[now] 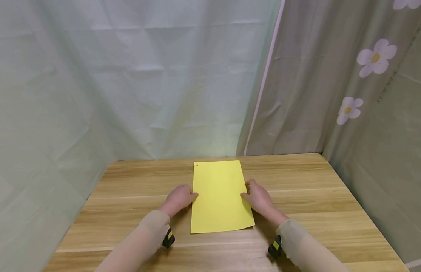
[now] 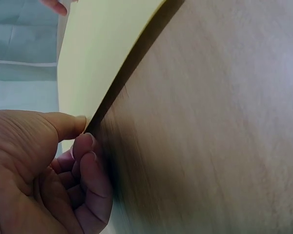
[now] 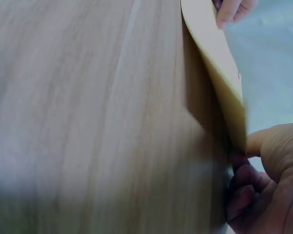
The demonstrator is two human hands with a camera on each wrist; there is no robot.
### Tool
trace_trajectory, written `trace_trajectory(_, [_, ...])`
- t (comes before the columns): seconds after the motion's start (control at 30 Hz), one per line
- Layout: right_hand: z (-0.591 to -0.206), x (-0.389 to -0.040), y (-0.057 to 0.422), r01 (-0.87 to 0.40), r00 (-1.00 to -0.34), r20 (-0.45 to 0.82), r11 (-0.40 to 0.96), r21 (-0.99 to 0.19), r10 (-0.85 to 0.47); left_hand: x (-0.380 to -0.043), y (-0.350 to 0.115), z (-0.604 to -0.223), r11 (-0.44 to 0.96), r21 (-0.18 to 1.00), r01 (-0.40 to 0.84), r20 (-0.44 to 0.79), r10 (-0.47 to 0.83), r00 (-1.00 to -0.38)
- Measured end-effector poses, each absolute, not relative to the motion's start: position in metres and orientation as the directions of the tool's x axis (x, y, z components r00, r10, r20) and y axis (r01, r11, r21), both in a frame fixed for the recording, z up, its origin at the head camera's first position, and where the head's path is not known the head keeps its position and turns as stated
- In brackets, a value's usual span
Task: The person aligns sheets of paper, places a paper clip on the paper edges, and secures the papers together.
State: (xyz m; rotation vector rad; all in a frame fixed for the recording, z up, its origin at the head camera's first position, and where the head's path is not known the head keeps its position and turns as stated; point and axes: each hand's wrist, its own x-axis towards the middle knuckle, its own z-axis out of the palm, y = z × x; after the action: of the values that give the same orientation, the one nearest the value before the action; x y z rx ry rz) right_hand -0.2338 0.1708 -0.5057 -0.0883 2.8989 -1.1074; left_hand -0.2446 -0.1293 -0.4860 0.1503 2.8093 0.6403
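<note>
A yellow sheet of paper (image 1: 218,200) lies lengthwise in front of me, its near edge slightly raised off the wood. My left hand (image 1: 180,197) pinches the left edge around mid-length, thumb on top and fingers beneath, as the left wrist view shows at the paper's edge (image 2: 105,63). On the opposite side, my right hand (image 1: 259,197) pinches the right edge the same way; in the right wrist view the paper (image 3: 219,68) bows upward beside that thumb. A small paper clip (image 1: 196,165) sits at the sheet's far left corner.
The wooden table (image 1: 135,211) stretches to both sides of the sheet. Pale curtains (image 1: 162,83) hang behind its far edge, with a flower-printed curtain (image 1: 377,58) on the right. Each wrist carries a small black camera (image 1: 168,238).
</note>
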Motion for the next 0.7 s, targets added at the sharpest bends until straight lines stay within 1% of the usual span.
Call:
trace_trajectory(0.2, [-0.5051, -0.2332, 0.1708, -0.031, -0.998, -0.023, 0.746, -0.665, -0.062, -0.2445, -0.1317, -0.4851, 0.898, 0.439, 0.041, -0.228, 0.156, -0.961])
trace_trajectory(0.5, [-0.5070, -0.2327, 0.1698, -0.045, -0.998, 0.007, 0.733, -0.679, -0.054, -0.2463, -0.1348, -0.4888, 0.886, 0.464, 0.024, -0.226, 0.144, -0.963])
trace_trajectory(0.6, [-0.5085, -0.2312, 0.1717, -0.051, -0.998, 0.015, 0.716, -0.696, -0.056, -0.2455, -0.1367, -0.4879, 0.870, 0.493, -0.005, -0.209, 0.113, -0.971])
trace_trajectory(0.7, [-0.5071, -0.2281, 0.1766, -0.063, -0.998, 0.034, 0.698, -0.714, -0.056, -0.2444, -0.1390, -0.4822, 0.852, 0.523, -0.016, -0.151, 0.074, -0.986])
